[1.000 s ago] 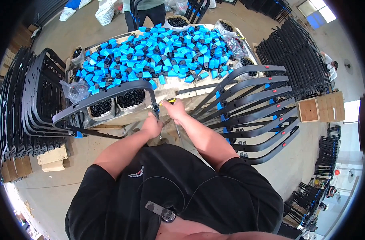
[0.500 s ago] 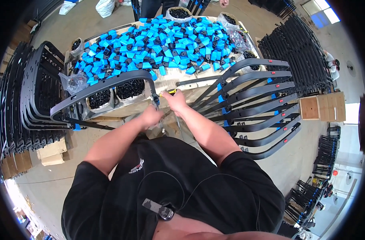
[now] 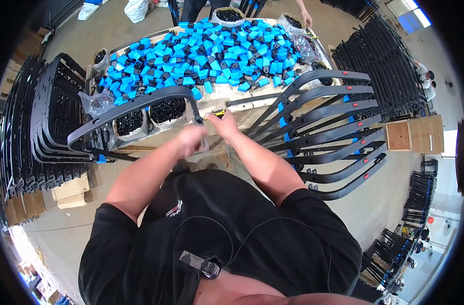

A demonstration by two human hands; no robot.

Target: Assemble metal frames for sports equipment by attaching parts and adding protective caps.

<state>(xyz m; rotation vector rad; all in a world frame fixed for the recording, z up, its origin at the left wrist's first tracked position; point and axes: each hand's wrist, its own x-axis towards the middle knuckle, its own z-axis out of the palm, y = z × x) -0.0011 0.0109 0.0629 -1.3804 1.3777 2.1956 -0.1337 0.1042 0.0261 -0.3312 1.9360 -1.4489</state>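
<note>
A curved black metal frame [image 3: 135,103] rests along the near left of the table, its bent end coming down in front of me. My left hand [image 3: 192,141] is smeared by motion just below that end, so its fingers and anything in them cannot be made out. Close beside it, my right hand [image 3: 224,126] is closed around a small yellow-and-black tool [image 3: 220,114], held at the frame's end. The tool's exact kind does not show. A small dark fitting [image 3: 198,120] sits at the tip of the frame.
Blue-and-black plastic caps [image 3: 206,61] heap the table. Sacks of black parts [image 3: 167,110] stand at its edges. More curved frames [image 3: 339,122] fan out on the right; a stack [image 3: 54,112] stands left. Across the table, another person's hand [image 3: 307,20] reaches to the far corner.
My left hand has shifted slightly and is more blurred, while my right hand stays near the frame's end. The other person's arm has come further into view at the far right corner.
</note>
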